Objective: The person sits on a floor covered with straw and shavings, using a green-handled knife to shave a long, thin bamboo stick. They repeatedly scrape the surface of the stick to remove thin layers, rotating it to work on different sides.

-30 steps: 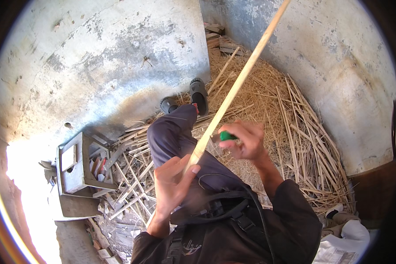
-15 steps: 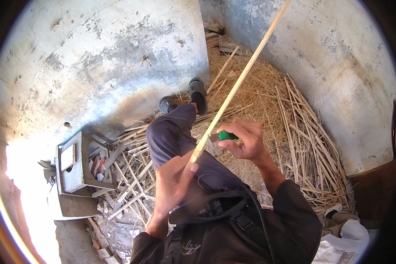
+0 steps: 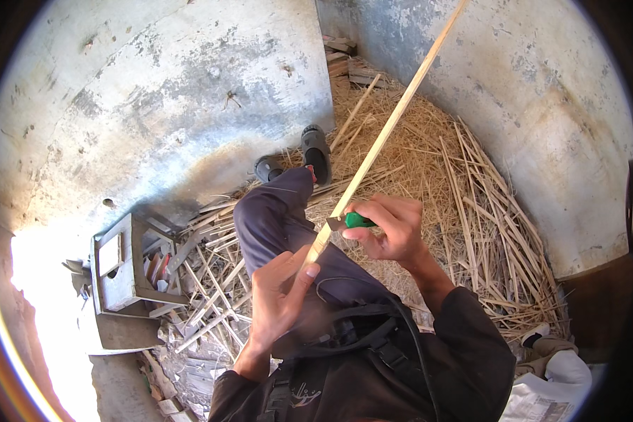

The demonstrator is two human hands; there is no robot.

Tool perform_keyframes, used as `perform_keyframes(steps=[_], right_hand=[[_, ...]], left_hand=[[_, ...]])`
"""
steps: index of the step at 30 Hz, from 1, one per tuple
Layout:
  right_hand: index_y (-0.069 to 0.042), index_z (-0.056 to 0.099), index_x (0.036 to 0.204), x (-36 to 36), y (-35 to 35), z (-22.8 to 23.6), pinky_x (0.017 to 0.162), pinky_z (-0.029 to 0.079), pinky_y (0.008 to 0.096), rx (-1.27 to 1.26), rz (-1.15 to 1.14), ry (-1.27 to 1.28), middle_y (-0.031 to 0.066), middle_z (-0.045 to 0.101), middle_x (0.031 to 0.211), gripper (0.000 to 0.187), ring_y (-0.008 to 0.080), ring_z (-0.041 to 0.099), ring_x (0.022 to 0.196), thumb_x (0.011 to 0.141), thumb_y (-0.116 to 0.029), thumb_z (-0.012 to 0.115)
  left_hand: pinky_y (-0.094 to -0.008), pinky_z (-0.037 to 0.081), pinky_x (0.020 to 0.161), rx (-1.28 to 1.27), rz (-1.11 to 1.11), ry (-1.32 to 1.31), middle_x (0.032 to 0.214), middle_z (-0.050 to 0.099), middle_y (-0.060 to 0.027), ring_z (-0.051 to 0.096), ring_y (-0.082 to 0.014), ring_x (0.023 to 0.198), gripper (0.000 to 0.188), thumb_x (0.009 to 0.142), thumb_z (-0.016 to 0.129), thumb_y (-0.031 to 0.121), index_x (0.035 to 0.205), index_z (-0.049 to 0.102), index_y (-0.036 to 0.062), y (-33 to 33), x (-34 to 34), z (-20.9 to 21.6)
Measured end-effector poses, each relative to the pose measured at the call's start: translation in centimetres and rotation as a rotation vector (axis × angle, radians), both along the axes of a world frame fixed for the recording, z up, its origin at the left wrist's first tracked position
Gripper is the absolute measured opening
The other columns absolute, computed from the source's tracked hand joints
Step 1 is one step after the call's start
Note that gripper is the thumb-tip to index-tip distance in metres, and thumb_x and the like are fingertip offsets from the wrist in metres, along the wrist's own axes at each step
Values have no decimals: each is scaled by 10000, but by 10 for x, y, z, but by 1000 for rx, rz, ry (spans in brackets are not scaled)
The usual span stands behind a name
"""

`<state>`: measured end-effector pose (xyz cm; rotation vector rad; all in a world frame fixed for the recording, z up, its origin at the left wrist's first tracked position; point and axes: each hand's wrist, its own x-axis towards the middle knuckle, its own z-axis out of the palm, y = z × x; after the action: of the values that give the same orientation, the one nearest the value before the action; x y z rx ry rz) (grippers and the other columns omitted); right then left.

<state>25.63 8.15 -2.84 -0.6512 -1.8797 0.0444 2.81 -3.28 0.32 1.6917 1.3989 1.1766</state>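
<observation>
A long, pale split-wood strip (image 3: 389, 128) slants from my lap toward the upper right, beyond my shoes. Its near end is gripped by my left hand (image 3: 278, 292), thumb along the strip. My right hand (image 3: 392, 228) is closed round the green handle of a knife (image 3: 359, 220). The short dark blade lies against the strip, a little above my left hand. Most of the handle is hidden by my fingers. Below the strip are my legs in dark trousers (image 3: 274, 218).
Shavings (image 3: 429, 176) and several wood strips (image 3: 496, 232) cover the floor, with more strips (image 3: 214, 295) at my left. A small wooden stand (image 3: 123, 264) is at the left. Weathered walls (image 3: 190, 77) stand ahead and right. A white sack (image 3: 552, 390) lies at the lower right.
The knife blade has shifted slightly down and left, now lying across the strip. The strip has tilted a little to the right; my left hand keeps its hold.
</observation>
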Motion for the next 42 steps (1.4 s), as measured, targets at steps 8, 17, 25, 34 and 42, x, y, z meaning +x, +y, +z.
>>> perform_keyframes(steps=[8,17,25,34,42], right_hand=[[-120,776,960,-1,5,0,501,466,323,55,-40,-14,-34,672,715,336,153,640,562,908,-438,871],[-102,785,969,2,19,-22,496,471,306,32,-145,107,2,725,756,293,137,673,591,986,-392,816],[-21,782,1054,53,63,-3,526,415,292,-191,-280,205,46,721,772,281,107,598,603,1076,-295,726],[-3,774,1223,43,55,-27,546,361,266,-423,-9,402,-15,669,790,296,63,476,610,1055,-246,746],[3,758,1216,22,46,-28,540,376,222,-826,488,754,-11,661,727,252,13,408,532,1059,-194,744]], left_hand=[[-332,396,614,-3,8,-11,747,549,-73,499,-155,666,284,1039,748,111,1277,763,-45,1,-2,-7],[-330,428,630,3,20,102,753,593,-90,548,-170,671,279,1024,761,95,1265,769,-44,-1,-10,-6],[-351,459,644,-108,51,107,754,628,-93,567,-194,659,275,1006,792,129,1239,790,-16,-12,-18,-22],[-361,591,858,-238,71,49,1020,814,-169,799,-287,941,275,966,840,194,1149,802,-8,-13,-22,-28],[-367,589,816,-164,6,206,1019,802,-153,793,-277,903,408,920,894,257,1228,780,16,-1,-25,-29]])
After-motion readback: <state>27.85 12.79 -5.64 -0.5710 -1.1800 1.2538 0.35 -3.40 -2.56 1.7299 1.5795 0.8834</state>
